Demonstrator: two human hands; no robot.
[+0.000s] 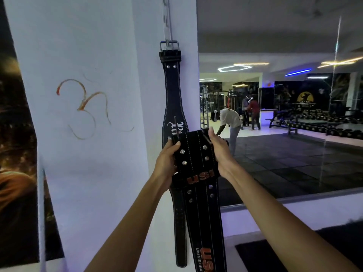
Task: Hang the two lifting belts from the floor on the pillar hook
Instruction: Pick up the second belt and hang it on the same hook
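Note:
One black lifting belt [172,91] hangs by its metal buckle [169,45] from a hook on the white pillar [94,46]; the hook itself is mostly hidden behind the buckle. A second black belt [204,213] with orange USI lettering is held up in front of the hanging one, well below the buckle. My left hand [167,163] grips its buckle end on the left side. My right hand [218,152] grips the same end on the right side. The rest of this belt dangles down between my forearms.
A metal chain [167,14] runs up the pillar above the buckle. An orange symbol [84,107] is drawn on the pillar face. To the right a large wall mirror [284,114] reflects the gym floor, benches, dumbbell racks and people. A dark poster [15,134] covers the left wall.

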